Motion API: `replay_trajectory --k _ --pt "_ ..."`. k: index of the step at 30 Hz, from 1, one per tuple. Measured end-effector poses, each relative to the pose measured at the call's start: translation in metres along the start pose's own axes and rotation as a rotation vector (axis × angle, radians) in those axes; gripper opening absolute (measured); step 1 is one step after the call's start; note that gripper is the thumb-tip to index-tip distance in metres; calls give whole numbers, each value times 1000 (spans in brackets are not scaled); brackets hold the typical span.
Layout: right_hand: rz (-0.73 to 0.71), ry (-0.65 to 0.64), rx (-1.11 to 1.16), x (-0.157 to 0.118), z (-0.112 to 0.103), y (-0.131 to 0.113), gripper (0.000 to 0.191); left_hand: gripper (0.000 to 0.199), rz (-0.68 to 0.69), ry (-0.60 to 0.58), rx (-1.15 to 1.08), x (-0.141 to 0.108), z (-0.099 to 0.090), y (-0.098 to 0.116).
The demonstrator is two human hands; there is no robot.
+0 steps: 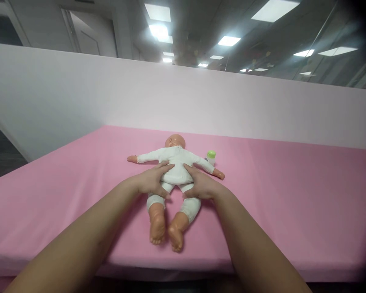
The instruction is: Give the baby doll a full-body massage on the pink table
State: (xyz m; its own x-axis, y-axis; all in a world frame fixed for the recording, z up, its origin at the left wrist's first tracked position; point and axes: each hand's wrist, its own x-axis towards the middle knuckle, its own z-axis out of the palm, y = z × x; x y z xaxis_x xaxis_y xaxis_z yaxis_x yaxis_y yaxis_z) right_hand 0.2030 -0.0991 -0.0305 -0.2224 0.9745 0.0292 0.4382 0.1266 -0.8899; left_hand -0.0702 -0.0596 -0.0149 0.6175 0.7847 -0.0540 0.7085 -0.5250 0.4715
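Observation:
A baby doll (178,165) with a cloth torso and brown plastic head, hands and feet lies stretched out on a pink-covered surface, seemingly on its front. Its head points away from me, its arms are spread wide and its feet are towards me. My left hand (154,179) rests on the doll's left-side hip in the picture, fingers and thumb apart. On the opposite hip lies my right hand (201,183), likewise spread, its thumb near the inner thigh. Beside the doll's right-hand arm stands a small white container with a green lid (211,154), touched by neither hand.
The pink surface (286,203) extends to both sides, its front edge close to me. A low white wall (201,101) rises along the back and left. Above it are glass reflecting ceiling lights and a door (85,34).

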Motion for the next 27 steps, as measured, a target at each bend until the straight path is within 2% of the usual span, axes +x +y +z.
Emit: replay_trajectory --k 3,7,9,12,14,17,21,24,27 --pt "-22 -94 -105 0 -8 5 117 133 24 -8 10 -3 -2 -2" --pt "-80 -56 -157 0 -11 3 111 118 49 71 33 -6 -3 6" --pt "-78 49 -181 1 -8 -4 94 98 61 206 60 -7 -4 14" --pt "-108 259 -229 1 4 -17 50 64 121 464 110 -7 -4 28" --pt "-187 292 -292 2 15 -23 25 43 177 533 131 -6 0 36" --pt "-236 228 -425 4 30 -24 12 28 190 446 174 -1 9 42" --pt "-192 170 -561 9 40 -20 18 23 119 386 179 7 18 40" --pt "-150 120 -587 13 39 -22 18 25 112 348 98 8 18 38" --pt "-115 11 -582 13 36 -29 16 34 96 293 39 6 16 39"
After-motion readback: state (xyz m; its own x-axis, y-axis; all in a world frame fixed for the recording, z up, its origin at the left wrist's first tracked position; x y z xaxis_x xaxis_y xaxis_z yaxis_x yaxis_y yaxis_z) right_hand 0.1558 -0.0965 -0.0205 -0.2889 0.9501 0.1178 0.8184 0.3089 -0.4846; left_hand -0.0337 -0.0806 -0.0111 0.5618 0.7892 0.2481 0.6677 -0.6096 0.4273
